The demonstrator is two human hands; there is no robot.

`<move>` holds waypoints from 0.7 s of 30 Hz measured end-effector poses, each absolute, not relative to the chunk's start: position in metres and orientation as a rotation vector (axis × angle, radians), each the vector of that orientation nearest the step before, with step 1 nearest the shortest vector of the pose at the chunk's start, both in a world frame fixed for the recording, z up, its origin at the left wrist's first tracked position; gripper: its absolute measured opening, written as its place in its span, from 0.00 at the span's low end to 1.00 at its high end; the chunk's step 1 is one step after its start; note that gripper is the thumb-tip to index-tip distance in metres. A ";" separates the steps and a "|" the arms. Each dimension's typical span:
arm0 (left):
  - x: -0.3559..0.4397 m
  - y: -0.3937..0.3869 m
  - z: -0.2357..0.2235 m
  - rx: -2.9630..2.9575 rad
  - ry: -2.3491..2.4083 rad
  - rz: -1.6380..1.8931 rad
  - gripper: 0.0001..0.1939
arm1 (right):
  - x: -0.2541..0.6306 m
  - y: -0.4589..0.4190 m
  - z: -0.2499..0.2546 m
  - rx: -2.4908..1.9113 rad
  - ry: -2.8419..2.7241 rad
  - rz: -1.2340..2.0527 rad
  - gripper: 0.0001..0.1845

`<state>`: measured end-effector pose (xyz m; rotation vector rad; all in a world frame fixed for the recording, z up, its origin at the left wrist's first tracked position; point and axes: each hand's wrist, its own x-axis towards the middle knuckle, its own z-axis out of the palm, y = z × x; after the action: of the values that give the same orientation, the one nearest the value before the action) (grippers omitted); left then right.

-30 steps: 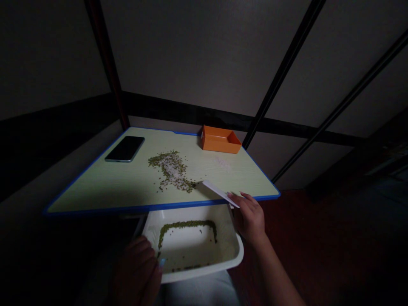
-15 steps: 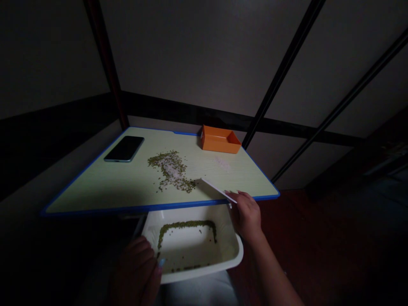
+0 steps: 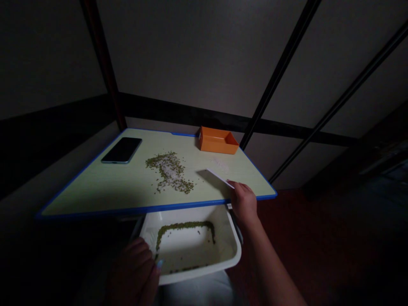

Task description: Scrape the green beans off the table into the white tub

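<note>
My right hand [image 3: 244, 202] pinches a thin white card [image 3: 219, 178] above the near right part of the tabletop [image 3: 105, 191]. Left of the card lies a spread pile of green beans mixed with white grains [image 3: 170, 172]. A fainter patch of white grains [image 3: 220, 163] sits beyond the card. Under the table's front edge is a white plastic basin [image 3: 223, 265], with green beans [image 3: 185, 225] lined along its bottom edges. My left hand [image 3: 135, 270], dark in shadow, is closed on the basin's near left rim.
An orange open box [image 3: 218, 146] stands at the table's back right. A phone [image 3: 123, 150] lies flat at the back left. Blue edging [image 3: 178, 206] runs round the tabletop, and a panelled wall [image 3: 185, 55] rises behind it.
My right hand has lifted the white card up and away from the bean pile, back and slightly right. My left hand stays at the basin rim.
</note>
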<state>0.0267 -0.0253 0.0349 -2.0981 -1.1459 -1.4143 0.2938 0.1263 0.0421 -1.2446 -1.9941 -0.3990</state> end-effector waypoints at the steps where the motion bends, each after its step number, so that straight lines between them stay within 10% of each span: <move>1: 0.026 -0.025 0.034 -2.103 -1.149 -1.412 0.11 | 0.295 0.129 0.043 -1.271 -1.989 -0.373 0.21; 21: 0.028 -0.026 0.041 -2.023 -1.210 -1.361 0.12 | 0.298 0.149 0.059 -1.258 -1.801 0.028 0.12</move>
<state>0.0283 -0.0262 0.0409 -2.0230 -1.2102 -1.3612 0.2983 0.1488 0.0587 -1.2582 -1.8015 0.0277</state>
